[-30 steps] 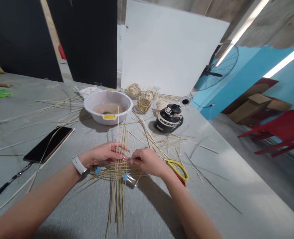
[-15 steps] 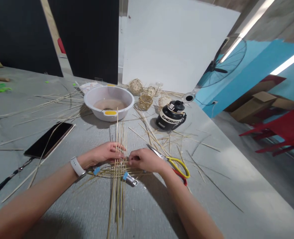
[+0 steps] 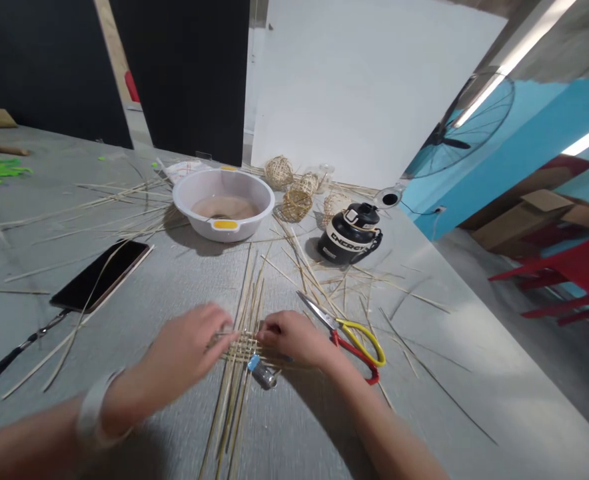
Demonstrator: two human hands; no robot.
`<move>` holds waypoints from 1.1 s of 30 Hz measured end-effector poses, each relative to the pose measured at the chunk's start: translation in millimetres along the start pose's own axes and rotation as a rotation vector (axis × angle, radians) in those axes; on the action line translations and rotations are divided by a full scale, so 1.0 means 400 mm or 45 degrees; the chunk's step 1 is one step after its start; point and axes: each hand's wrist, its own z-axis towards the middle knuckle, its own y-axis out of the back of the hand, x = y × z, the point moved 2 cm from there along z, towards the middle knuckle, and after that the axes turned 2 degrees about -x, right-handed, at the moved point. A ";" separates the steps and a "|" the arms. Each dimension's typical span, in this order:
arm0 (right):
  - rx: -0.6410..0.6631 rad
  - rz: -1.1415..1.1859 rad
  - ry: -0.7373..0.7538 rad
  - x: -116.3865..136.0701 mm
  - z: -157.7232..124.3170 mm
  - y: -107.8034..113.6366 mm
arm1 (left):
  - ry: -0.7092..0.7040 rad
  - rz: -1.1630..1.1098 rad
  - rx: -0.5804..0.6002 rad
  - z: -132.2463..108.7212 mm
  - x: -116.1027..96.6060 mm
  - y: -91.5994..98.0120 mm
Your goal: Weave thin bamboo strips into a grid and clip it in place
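A flat lattice of crossed, thin, cane-like strips (image 3: 245,345) lies on the grey table, its long strips running away from me. My left hand (image 3: 187,343), a pale band on its wrist, is at the lattice's left side; motion blurs its fingers, so its grip is unclear. On the right side, my right hand (image 3: 294,339) has its fingers curled in, pinching the strips at the weave's edge. A metal clip with a blue tip (image 3: 262,373) sits at the near right of the lattice. Scissors (image 3: 347,337) with yellow and red handles lie just right of my right hand.
Beyond the weave stand a white basin (image 3: 224,230) of water, several woven balls (image 3: 297,203) and a black bottle (image 3: 349,237) with its lid up. A phone (image 3: 102,273) lies left. Loose strips (image 3: 319,280) are scattered about the table.
My left hand has moved nearer to me and off the upright strips, which now lie lower and slanted. My right hand stays at the weave's right side. The view has shifted slightly.
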 end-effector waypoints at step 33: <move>-0.047 -0.267 -0.054 0.062 -0.065 -0.060 | -0.320 0.317 0.177 -0.232 -0.026 -0.024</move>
